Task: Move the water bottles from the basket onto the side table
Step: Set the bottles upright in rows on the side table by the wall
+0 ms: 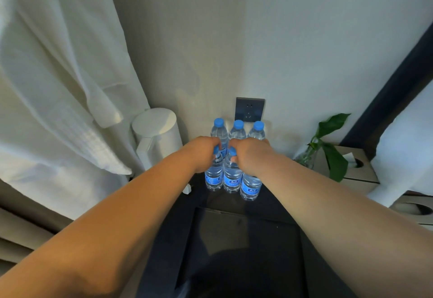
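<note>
Several clear water bottles with blue caps and blue labels stand in two rows on the dark side table [276, 206] against the wall. My left hand [201, 153] grips the neck of the front left bottle [213, 175]. My right hand [250, 154] grips the tops of the front middle bottle [232, 175] and the front right bottle [251, 186]; that bottle's cap is hidden under the hand. Three bottles [238, 128] stand behind them by the wall. No basket is in view.
A white kettle [157, 133] stands left of the bottles. A white robe [61, 86] hangs at the left. A wall socket [249, 109] sits behind the bottles. A plant in a glass vase [328, 147] and a tissue box [358, 168] are at the right.
</note>
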Action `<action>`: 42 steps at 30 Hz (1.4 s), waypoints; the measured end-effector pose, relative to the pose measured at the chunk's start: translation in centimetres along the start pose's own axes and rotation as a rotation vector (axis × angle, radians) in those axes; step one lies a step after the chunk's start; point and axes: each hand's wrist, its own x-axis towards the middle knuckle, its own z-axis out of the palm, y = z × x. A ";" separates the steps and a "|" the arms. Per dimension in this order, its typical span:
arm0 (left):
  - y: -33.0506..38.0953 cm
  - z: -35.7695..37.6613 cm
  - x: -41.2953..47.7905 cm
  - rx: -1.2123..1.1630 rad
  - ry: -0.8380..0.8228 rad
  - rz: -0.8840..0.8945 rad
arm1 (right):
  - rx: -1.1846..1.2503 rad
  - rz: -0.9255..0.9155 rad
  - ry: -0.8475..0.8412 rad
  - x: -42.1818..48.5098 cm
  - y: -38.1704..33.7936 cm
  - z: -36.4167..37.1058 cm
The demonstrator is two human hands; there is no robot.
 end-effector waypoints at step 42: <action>-1.2 0.2 1.0 -0.004 0.093 0.029 | -0.094 0.034 0.030 1.4 -0.5 -1.3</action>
